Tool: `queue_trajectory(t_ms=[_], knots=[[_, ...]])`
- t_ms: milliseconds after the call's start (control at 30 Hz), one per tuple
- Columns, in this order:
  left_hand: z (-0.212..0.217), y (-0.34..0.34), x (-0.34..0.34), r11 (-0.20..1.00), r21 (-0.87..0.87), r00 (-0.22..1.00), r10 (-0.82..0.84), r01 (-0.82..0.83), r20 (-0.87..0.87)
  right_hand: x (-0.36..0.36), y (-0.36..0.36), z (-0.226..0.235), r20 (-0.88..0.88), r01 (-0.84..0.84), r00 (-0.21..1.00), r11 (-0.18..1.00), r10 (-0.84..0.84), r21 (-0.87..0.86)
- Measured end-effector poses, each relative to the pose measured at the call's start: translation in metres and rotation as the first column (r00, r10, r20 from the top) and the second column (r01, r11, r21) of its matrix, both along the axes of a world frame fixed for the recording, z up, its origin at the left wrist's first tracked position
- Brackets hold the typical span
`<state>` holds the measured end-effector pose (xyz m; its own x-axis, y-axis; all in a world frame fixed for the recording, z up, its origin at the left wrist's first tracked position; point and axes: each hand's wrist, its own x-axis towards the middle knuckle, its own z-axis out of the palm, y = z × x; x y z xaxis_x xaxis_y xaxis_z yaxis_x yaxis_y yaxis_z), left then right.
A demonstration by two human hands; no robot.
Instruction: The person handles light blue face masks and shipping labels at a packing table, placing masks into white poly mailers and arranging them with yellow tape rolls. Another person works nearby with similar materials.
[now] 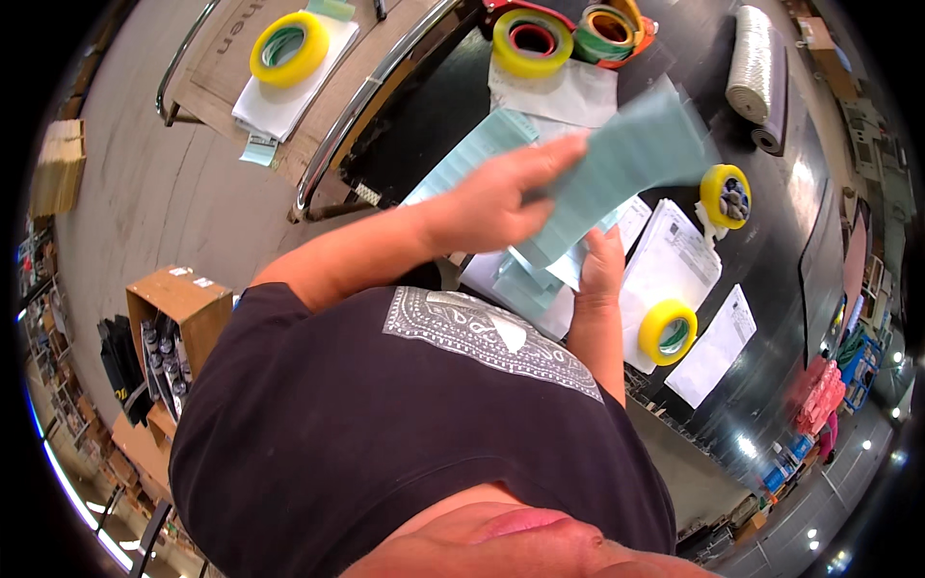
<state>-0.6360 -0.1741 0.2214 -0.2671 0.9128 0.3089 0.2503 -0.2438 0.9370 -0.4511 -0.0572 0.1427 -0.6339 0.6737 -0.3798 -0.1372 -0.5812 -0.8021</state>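
on the black counter (771, 250), my left grip (501, 197) is pinching a pale green sheet (631, 154); just below it, my right grip (602, 265) is pressing flat, fingers together, on the paper stack (525, 284).

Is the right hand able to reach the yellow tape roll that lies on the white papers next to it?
Probably yes. The right hand rests on the pale green sheets, and the yellow tape roll lies just beside it on the white papers, with nothing between them.
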Motion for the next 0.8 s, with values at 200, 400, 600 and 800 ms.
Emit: queue_trajectory(t_ms=[200, 400, 600, 800], knots=[[-0.041, 0.018, 0.039, 0.932, -0.362, 0.993, -0.026, -0.018, -0.115, 0.001, -0.009, 0.023, -0.048, 0.150, 0.987, 0.986, -0.153, -0.066], [-0.031, 0.024, 0.053, 0.898, -0.440, 0.974, -0.106, 0.008, -0.199, 0.004, -0.013, 0.030, -0.073, 0.127, 0.990, 0.988, -0.121, 0.086], [-0.014, 0.037, 0.052, 0.853, -0.518, 0.884, -0.289, 0.064, -0.366, 0.018, -0.001, 0.022, 0.042, 0.127, 0.990, 0.986, -0.132, 0.105], [-0.056, 0.110, -0.039, 0.867, -0.242, 0.677, 0.138, -0.435, -0.723, 0.040, 0.018, 0.033, -0.020, 0.196, 0.981, 0.978, -0.195, 0.066]])
